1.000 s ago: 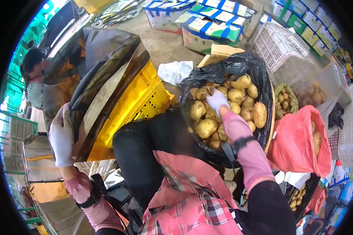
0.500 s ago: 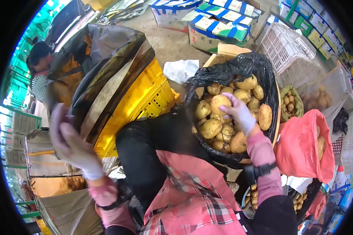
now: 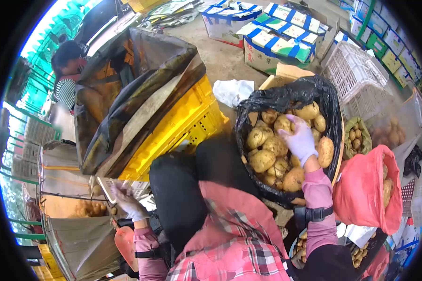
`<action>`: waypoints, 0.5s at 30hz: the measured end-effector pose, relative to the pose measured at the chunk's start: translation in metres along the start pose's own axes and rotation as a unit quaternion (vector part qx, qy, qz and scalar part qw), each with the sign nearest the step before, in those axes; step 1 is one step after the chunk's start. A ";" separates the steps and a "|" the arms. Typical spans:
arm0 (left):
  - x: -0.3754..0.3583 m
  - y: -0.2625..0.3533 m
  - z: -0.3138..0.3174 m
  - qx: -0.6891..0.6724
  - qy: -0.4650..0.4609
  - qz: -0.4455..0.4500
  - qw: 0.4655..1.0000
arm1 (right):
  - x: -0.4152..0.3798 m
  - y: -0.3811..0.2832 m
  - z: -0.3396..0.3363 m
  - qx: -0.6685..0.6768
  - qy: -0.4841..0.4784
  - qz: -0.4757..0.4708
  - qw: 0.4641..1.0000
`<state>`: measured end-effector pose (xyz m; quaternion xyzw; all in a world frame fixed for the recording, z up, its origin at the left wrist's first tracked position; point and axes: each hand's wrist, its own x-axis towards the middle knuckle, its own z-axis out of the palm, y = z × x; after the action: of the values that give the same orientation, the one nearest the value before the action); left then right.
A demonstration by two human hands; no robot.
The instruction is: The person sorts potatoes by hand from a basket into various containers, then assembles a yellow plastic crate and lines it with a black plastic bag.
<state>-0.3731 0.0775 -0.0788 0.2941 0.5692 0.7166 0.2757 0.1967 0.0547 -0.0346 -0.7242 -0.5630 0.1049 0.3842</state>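
1. The right hand [image 3: 301,140] lies palm down on the potatoes [image 3: 272,150] in the black bag [image 3: 314,89], right of centre, its gloved fingers curled loosely over 1 potato [image 3: 282,123]; whether they grip it I cannot tell.
2. The left hand [image 3: 126,202] is low at near left, fingers spread open, just beside a white crate [image 3: 126,186].
3. A yellow crate [image 3: 183,126] stands left of the bag; a red bag [image 3: 361,187] sits right.
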 end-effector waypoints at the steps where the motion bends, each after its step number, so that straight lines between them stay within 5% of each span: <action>1: 0.004 -0.016 0.008 -0.044 -0.007 -0.106 0.993 | 0.009 -0.017 0.006 -0.097 0.017 -0.051 0.994; 3: -0.015 -0.045 0.043 -0.112 -0.037 -0.184 0.976 | 0.038 -0.061 0.046 0.135 0.019 -0.052 0.989; 4: -0.013 -0.048 0.061 -0.137 -0.057 -0.221 0.964 | 0.056 -0.071 0.083 0.316 -0.005 -0.030 0.948; 7: 0.001 -0.049 0.080 -0.153 -0.112 -0.281 0.941 | 0.104 -0.102 0.182 0.548 0.003 0.071 0.833; 9: 0.005 -0.052 0.083 -0.143 -0.132 -0.301 0.934 | 0.122 -0.118 0.228 0.564 0.032 0.094 0.820; 12: 0.005 -0.054 0.086 -0.123 -0.146 -0.336 0.922 | 0.139 -0.128 0.241 0.431 0.127 0.157 0.880; 14: 0.000 -0.061 0.087 -0.121 -0.146 -0.357 0.915 | 0.155 -0.125 0.245 0.381 0.225 0.070 0.894; 15: -0.003 -0.060 0.087 -0.117 -0.144 -0.361 0.914 | 0.163 -0.110 0.239 0.368 0.158 0.109 0.910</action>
<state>-0.3035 0.1439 -0.1219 0.1343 0.5028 0.5792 0.6275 0.0318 0.3133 -0.0776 -0.5953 -0.3342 0.2299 0.6936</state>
